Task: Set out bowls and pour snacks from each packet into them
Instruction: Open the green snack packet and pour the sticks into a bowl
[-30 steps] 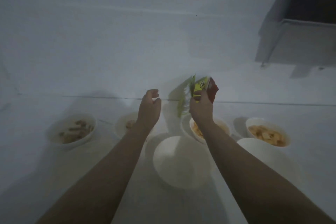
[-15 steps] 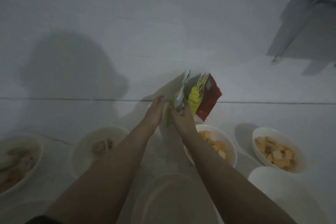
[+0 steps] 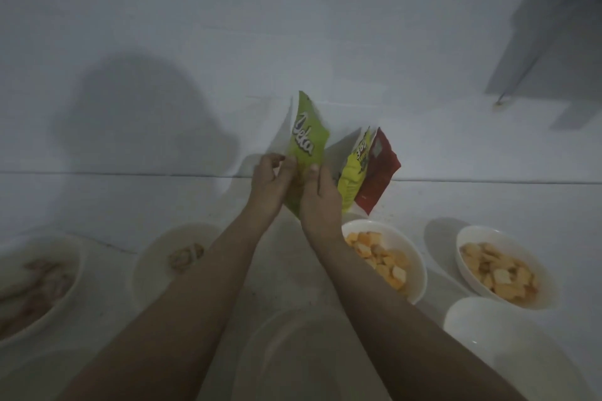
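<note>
1. We see a white bench [image 3: 456, 153] carrying several bowls; one bowl of orange snacks [image 3: 384, 257] sits just below the hands.
2. The green packet [image 3: 308, 143] stands upright, rising above both grips.
3. Our right hand [image 3: 321, 195] pinches its lower part and also holds the yellow and red packets [image 3: 368, 172].
4. Our left hand [image 3: 270, 184] pinches its left edge.

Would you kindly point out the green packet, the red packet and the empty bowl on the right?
green packet [image 3: 308, 140]: head view, on its printed front above the hands.
red packet [image 3: 379, 169]: head view, on its red face.
empty bowl [image 3: 508, 345]: head view, on its bare white inside, near right.
</note>
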A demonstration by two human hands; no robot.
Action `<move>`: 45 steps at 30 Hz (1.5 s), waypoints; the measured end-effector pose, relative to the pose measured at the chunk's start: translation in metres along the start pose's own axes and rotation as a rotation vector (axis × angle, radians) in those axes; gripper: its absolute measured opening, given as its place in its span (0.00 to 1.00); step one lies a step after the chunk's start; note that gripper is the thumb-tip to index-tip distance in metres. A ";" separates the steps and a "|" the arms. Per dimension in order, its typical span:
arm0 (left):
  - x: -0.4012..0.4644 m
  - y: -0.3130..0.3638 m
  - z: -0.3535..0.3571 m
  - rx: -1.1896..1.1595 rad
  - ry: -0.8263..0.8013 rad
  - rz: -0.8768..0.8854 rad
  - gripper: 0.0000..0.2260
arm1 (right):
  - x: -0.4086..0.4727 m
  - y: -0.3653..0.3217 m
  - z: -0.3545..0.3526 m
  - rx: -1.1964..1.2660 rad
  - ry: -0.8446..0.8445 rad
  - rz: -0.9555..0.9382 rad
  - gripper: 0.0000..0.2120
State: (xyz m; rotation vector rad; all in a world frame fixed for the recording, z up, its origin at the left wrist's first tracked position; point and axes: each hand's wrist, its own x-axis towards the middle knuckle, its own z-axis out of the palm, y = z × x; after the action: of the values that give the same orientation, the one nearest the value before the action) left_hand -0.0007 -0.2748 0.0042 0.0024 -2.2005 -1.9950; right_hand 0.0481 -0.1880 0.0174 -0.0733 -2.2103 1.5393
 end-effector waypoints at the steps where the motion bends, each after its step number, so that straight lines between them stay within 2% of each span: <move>1: -0.007 0.011 -0.007 0.031 0.042 0.041 0.12 | -0.004 -0.013 -0.005 0.065 0.009 -0.006 0.14; 4: -0.032 0.042 -0.033 0.061 0.058 0.121 0.12 | -0.017 -0.052 -0.018 0.190 0.027 -0.052 0.13; 8: -0.078 0.082 -0.069 -0.122 0.049 0.189 0.19 | -0.044 -0.093 -0.027 0.278 0.003 -0.111 0.16; 10: -0.102 0.095 -0.089 -0.096 0.131 0.222 0.21 | -0.061 -0.111 -0.026 0.302 -0.034 -0.155 0.17; 14: -0.152 0.108 -0.132 -0.047 0.359 0.297 0.18 | -0.104 -0.147 -0.017 0.356 -0.135 -0.229 0.15; 16: -0.170 0.112 -0.149 -0.035 0.421 0.316 0.18 | -0.121 -0.159 -0.011 0.364 -0.174 -0.263 0.14; 24: -0.236 0.096 -0.252 -0.054 0.572 0.353 0.19 | -0.207 -0.193 0.058 0.406 -0.322 -0.308 0.12; 28: -0.251 0.080 -0.315 -0.019 0.559 0.331 0.20 | -0.246 -0.209 0.106 0.348 -0.308 -0.343 0.06; 31: -0.255 0.067 -0.367 0.032 0.523 0.294 0.22 | -0.271 -0.223 0.140 0.324 -0.309 -0.329 0.07; 36: -0.255 0.045 -0.437 0.104 0.377 0.197 0.25 | -0.300 -0.238 0.190 0.416 -0.371 -0.174 0.06; 39: -0.257 0.033 -0.457 0.099 0.295 0.174 0.23 | -0.314 -0.244 0.208 0.545 -0.405 -0.012 0.14; 42: -0.258 0.016 -0.469 0.117 0.263 0.162 0.19 | -0.324 -0.238 0.221 0.668 -0.465 0.252 0.23; 45: -0.256 0.002 -0.471 0.173 0.258 0.122 0.13 | -0.331 -0.226 0.230 0.747 -0.522 0.455 0.26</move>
State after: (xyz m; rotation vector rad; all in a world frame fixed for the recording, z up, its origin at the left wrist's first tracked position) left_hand 0.3120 -0.7101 0.0164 0.1363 -2.1419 -1.6348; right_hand 0.3042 -0.5711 0.0489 0.0719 -1.8670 2.8152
